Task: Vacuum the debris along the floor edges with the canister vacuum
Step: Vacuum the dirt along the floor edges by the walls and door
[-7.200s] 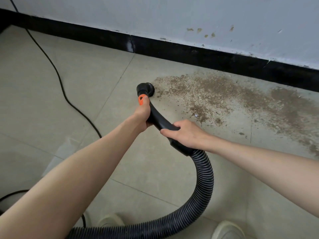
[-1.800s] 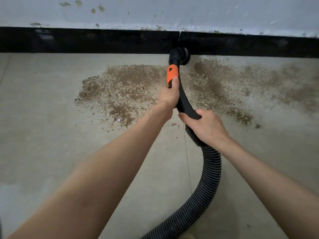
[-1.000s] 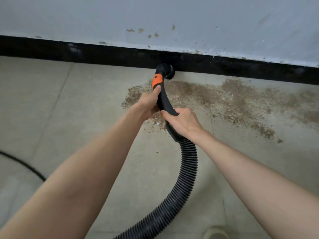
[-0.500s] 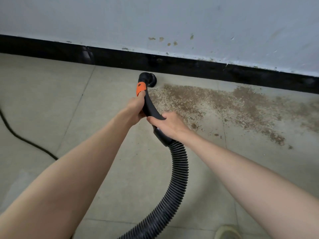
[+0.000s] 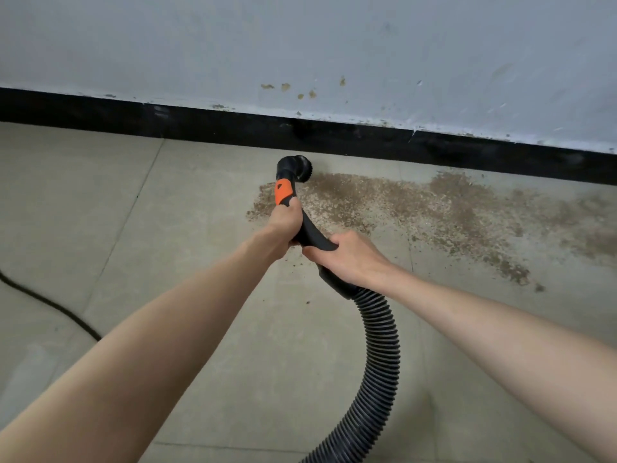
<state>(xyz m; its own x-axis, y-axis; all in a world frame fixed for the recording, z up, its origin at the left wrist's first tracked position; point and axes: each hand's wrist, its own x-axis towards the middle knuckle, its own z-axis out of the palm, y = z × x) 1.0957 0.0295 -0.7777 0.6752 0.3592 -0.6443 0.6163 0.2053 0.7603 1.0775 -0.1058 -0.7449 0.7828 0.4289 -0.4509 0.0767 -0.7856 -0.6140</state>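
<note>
A black vacuum handle (image 5: 310,233) with an orange band (image 5: 283,192) ends in a round brush nozzle (image 5: 298,168) set on the floor just in front of the black baseboard (image 5: 334,137). My left hand (image 5: 283,222) grips the handle just below the orange band. My right hand (image 5: 347,257) grips it lower down, where the ribbed black hose (image 5: 380,355) joins. Brown debris (image 5: 417,208) spreads over the tiles from the nozzle rightward along the baseboard.
A black power cord (image 5: 50,305) runs across the tiles at the lower left. The hose curves down to the bottom edge of the view. A pale wall (image 5: 300,45) with small brown marks rises above the baseboard.
The nozzle sits at the left end of the debris, about as half a second ago. The view has shifted slightly. Both hands keep their grip.
</note>
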